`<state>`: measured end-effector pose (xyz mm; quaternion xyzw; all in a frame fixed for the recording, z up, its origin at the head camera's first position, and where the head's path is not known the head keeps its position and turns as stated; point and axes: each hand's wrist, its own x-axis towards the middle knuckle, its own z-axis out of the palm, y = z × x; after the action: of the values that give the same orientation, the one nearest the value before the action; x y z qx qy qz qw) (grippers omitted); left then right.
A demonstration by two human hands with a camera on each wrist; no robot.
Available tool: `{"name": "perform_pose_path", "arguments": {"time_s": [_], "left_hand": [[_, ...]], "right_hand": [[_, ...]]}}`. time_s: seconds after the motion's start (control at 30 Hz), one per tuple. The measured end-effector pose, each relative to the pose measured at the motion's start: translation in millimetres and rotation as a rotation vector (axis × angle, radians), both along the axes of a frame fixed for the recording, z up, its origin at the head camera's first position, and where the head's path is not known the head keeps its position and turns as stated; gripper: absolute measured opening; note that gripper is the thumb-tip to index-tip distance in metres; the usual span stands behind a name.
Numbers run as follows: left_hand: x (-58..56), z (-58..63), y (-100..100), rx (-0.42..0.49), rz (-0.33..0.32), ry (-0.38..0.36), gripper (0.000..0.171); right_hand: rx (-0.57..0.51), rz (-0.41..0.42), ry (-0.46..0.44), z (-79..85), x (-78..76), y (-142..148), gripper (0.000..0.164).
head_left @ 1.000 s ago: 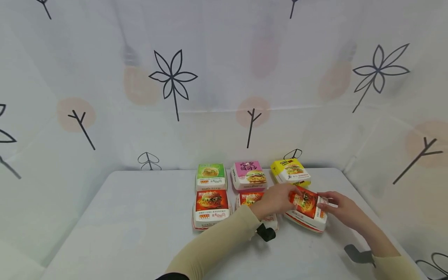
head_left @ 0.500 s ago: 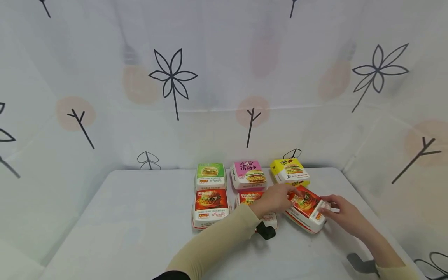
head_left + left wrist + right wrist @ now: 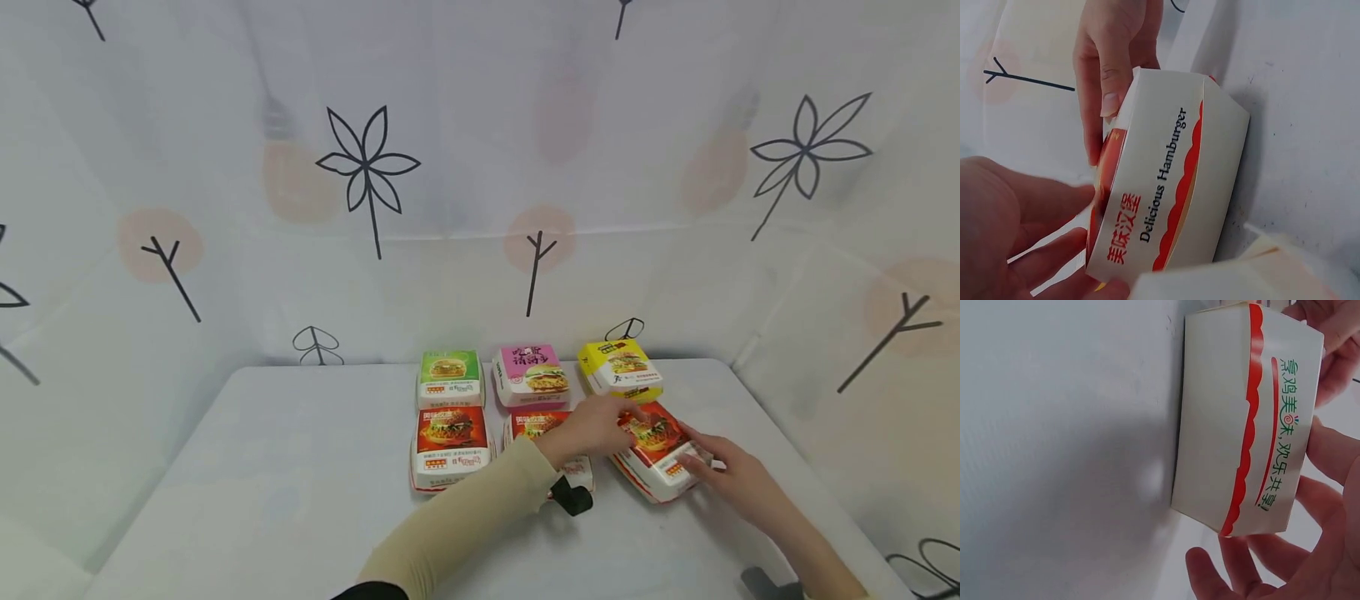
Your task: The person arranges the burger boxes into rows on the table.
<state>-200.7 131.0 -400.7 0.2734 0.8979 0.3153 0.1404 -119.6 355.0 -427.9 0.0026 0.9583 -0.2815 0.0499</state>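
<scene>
A red-and-white hamburger box [image 3: 658, 446] sits at the right of the table, turned at an angle. "Delicious Hamburger" is printed on its side in the left wrist view. My left hand [image 3: 596, 429] holds its left end, a finger reaching onto the red top. My right hand [image 3: 738, 479] grips the opposite end, thumb on the top edge and fingers along the end wall in the right wrist view. Behind this box stands a yellow hamburger box [image 3: 620, 371]. Left of it, another red hamburger box [image 3: 536, 423] is partly covered by my left hand and sleeve.
A pink hamburger box [image 3: 531, 377] and a green hamburger box [image 3: 451, 379] stand in the back row. A third red hamburger box [image 3: 452, 450] is in front of the green one. The white table [image 3: 300, 467] meets a patterned cloth backdrop [image 3: 450, 183].
The box between my hands has turned slightly, its right end shifting a little nearer and to the right. My right hand has moved down along that end; my left hand has barely moved.
</scene>
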Motion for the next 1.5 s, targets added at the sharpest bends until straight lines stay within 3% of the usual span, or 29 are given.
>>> {"name": "perform_pose_path", "arguments": {"time_s": [0.2, 0.37, 0.63, 0.87, 1.2, 1.5], "left_hand": [[2.0, 2.0, 2, -0.034, -0.032, 0.010, 0.038], [3.5, -0.7, 4, -0.051, -0.112, 0.007, 0.054], [8.2, -2.1, 9, -0.164, -0.221, 0.099, 0.075], [6.8, -3.1, 8, -0.186, -0.248, 0.140, 0.075], [2.9, 0.5, 6, -0.197, -0.268, 0.142, 0.077], [1.6, 2.3, 5, -0.256, -0.288, 0.138, 0.079]], "right_hand": [[0.047, -0.020, -0.002, -0.7, 3.2, -3, 0.080], [0.059, -0.031, 0.016, -0.4, 7.3, -8, 0.078], [0.065, -0.048, 0.015, 0.1, 9.9, -12, 0.080], [0.061, -0.043, 0.016, -0.4, 9.8, -7, 0.084], [0.058, 0.045, 0.058, 8.5, 6.8, 0, 0.083], [0.040, 0.008, 0.016, 13.6, 4.6, -4, 0.083]]}}
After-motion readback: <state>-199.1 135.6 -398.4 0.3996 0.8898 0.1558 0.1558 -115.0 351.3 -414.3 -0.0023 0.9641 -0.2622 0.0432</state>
